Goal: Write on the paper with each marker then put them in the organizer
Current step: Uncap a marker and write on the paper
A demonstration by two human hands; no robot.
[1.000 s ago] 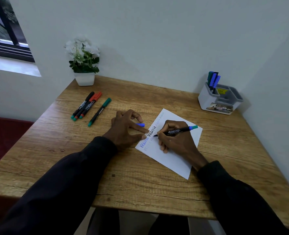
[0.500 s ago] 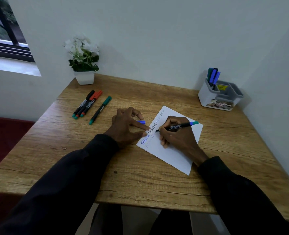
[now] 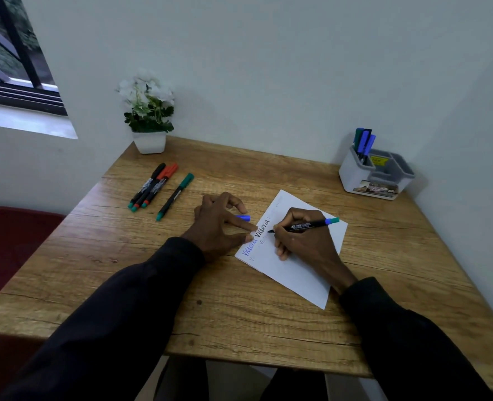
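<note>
The marker (image 3: 303, 226) tip has crept slightly further along the black word. On the counter (image 3: 239, 314), the right hand (image 3: 303, 241) pinches the marker, tip pointing left on the paper (image 3: 297, 273) and tail right. The left hand (image 3: 216, 224) pins the paper's left edge with its fingertips, a blue cap (image 3: 243, 217) seemingly tucked among its curled fingers. Farther left, four loose markers (image 3: 158, 189) lie slanted, nearer the left hand. The organizer (image 3: 355, 175) sits far right, nearer the right hand, with stored markers (image 3: 363, 143) upright in its tall left compartment.
</note>
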